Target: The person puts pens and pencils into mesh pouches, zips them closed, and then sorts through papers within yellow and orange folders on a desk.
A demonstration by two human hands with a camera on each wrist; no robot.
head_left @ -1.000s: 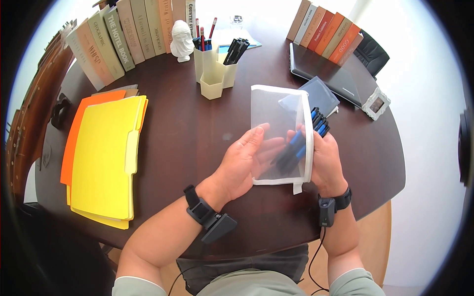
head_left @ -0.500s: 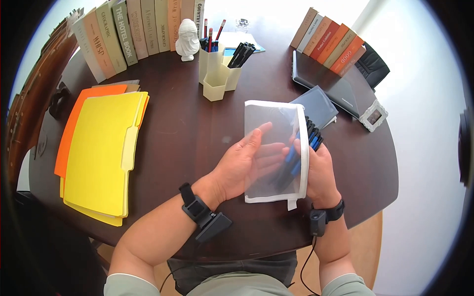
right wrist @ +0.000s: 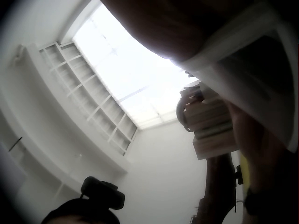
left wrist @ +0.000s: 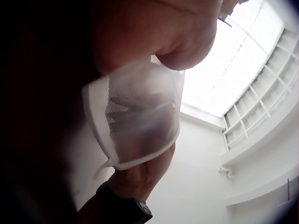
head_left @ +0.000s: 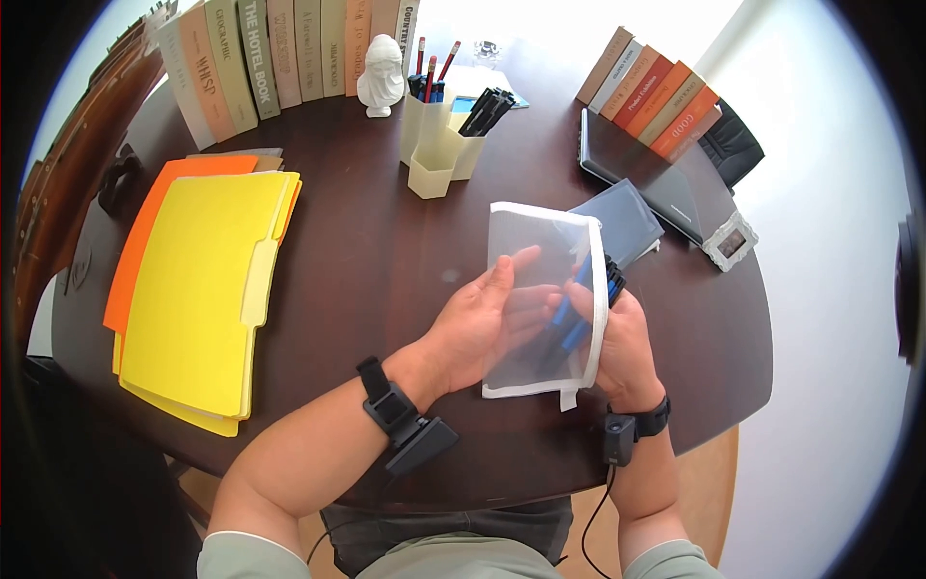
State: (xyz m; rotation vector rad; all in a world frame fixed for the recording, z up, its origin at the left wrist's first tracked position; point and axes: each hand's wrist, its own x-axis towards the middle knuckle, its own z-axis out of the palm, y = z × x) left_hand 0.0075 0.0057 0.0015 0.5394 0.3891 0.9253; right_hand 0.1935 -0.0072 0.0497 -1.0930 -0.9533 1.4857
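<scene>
A translucent white zip pouch (head_left: 526, 357) stands between the hands, its white-edged mouth toward the right. My left hand (head_left: 463, 318) holds its left side, thumb in front and long, straight fingers showing hazily through the mesh. Several black and blue pens (head_left: 615, 278) are gripped in a bundle by my right hand (head_left: 629, 349) at the mouth. Most of their length shows inside the pouch, with the dark ends still sticking out beside the right thumb. In the left wrist view the pouch (left wrist: 145, 140) hangs under the left palm, and the right hand is partly hidden behind it.
Yellow folders (head_left: 193, 299) lie on the left over an orange one (head_left: 140, 246). A pen holder (head_left: 434, 159) and white bust (head_left: 382, 77) stand at the back. To the right are a grey-blue pouch (head_left: 617, 222), a laptop (head_left: 666, 193), books (head_left: 646, 87) and a picture frame (head_left: 730, 241).
The pens have slid deeper into the pouch, leaving less of them outside, and the right hand has come closer to its mouth. The left hand keeps nearly the same hold.
</scene>
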